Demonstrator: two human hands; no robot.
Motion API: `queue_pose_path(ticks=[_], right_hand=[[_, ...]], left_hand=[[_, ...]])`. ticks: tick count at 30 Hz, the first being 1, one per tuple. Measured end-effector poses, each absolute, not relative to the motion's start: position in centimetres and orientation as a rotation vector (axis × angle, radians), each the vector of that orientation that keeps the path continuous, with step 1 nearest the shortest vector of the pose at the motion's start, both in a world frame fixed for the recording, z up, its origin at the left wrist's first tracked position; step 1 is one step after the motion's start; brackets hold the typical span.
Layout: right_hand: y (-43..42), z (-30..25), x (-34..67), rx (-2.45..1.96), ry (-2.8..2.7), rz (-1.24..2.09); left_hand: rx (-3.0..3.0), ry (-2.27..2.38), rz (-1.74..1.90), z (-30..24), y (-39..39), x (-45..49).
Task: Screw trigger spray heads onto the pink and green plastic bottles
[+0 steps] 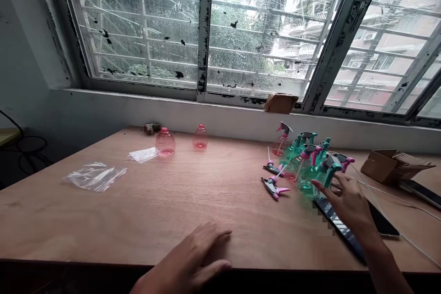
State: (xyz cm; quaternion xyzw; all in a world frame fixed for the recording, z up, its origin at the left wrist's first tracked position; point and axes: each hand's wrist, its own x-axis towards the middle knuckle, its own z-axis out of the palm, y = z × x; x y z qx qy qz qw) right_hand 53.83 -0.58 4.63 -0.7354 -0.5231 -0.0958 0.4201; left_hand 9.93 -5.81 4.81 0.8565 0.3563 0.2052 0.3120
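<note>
My left hand (193, 257) lies flat on the wooden table (172, 202) near its front edge, fingers stretched out, holding nothing. My right hand (347, 202) reaches toward a cluster of green spray bottles (310, 170) at the right. Its fingers are spread and touch the nearest green bottle's trigger head (329, 170); no grip is formed. Two loose pink and grey trigger heads (274, 188) lie just left of the cluster. A pink spray bottle (283, 140) stands behind it. Two pink bottles without heads (165, 142) (200, 137) stand at the back left.
Two clear plastic bags (94, 175) (143, 154) lie on the left of the table. A dark phone or tablet (347, 229) lies under my right hand, and a second phone (418, 190) lies farther right. An open cardboard box (389, 165) sits far right. Behind the table runs a window sill with a brown block (280, 102).
</note>
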Motion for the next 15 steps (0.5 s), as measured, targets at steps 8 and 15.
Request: queue_pose_path(ticks=[8,15], right_hand=[[3.2,3.6,53.9,-1.962,-1.374,-0.376],[4.3,3.7,53.7,-2.066,-1.360,-0.451]], left_hand=[[2.274,0.918,0.555,5.4,-5.8,10.1],[2.311,0.909,0.539,5.6,-5.9,10.2]])
